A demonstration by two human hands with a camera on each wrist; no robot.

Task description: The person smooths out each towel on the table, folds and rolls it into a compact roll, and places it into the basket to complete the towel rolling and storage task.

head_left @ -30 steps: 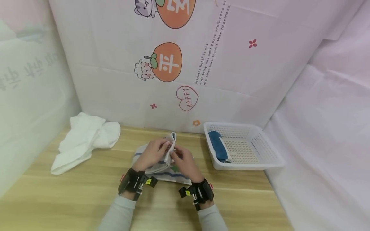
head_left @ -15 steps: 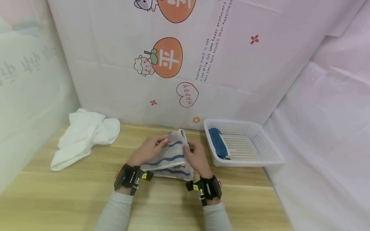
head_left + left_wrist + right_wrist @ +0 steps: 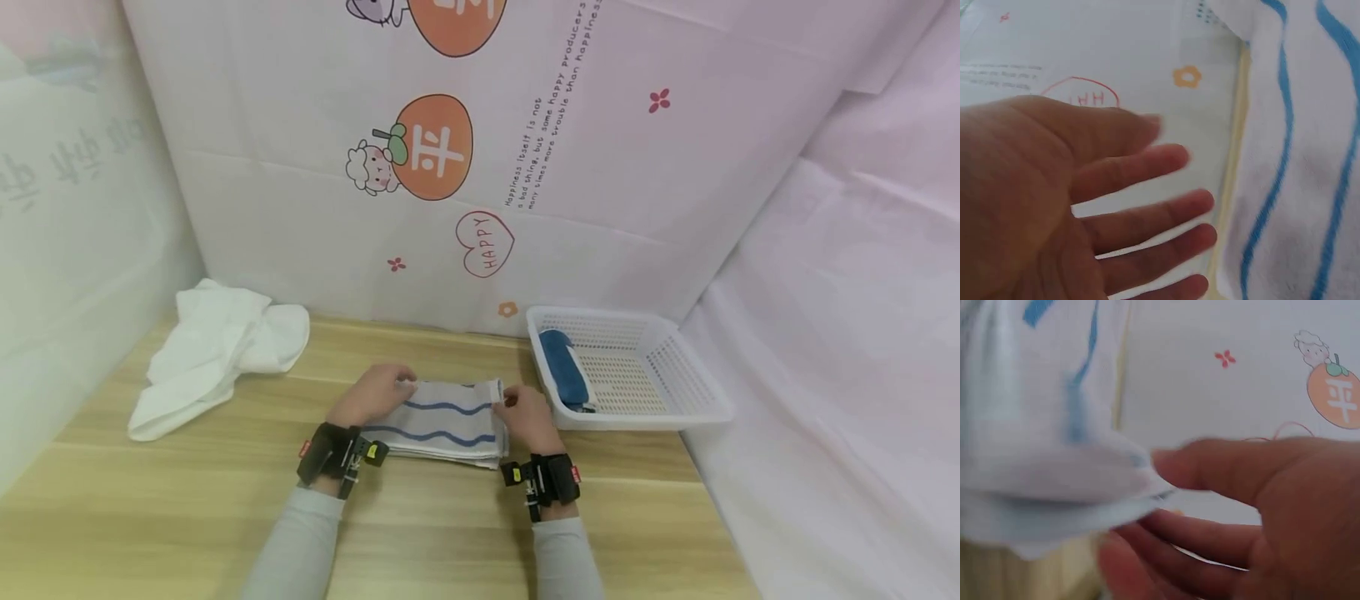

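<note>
A folded white towel with wavy blue stripes (image 3: 442, 421) lies on the wooden table between the two hands. Beside its left end is the left hand (image 3: 375, 393); in the left wrist view that hand (image 3: 1104, 194) has its fingers extended and spread, with the towel (image 3: 1266, 187) just past the fingertips. At the right end, the right hand (image 3: 528, 417) pinches the towel's edge. Its wrist view shows the right hand (image 3: 1229, 506) with the thumb over the corner of the towel (image 3: 1041, 462) and fingers beneath, somewhat blurred.
A crumpled white cloth (image 3: 217, 354) lies at the table's left back. To the right stands a white plastic basket (image 3: 712, 408) with a rolled blue cloth (image 3: 564, 371) along its left side. A printed white curtain (image 3: 585, 250) closes off the back, close behind the towel.
The raised towel layer has come down flat toward the right, covering the lower layer. Both hands have moved apart, the left one leftward off the towel and the right one to its right edge.
</note>
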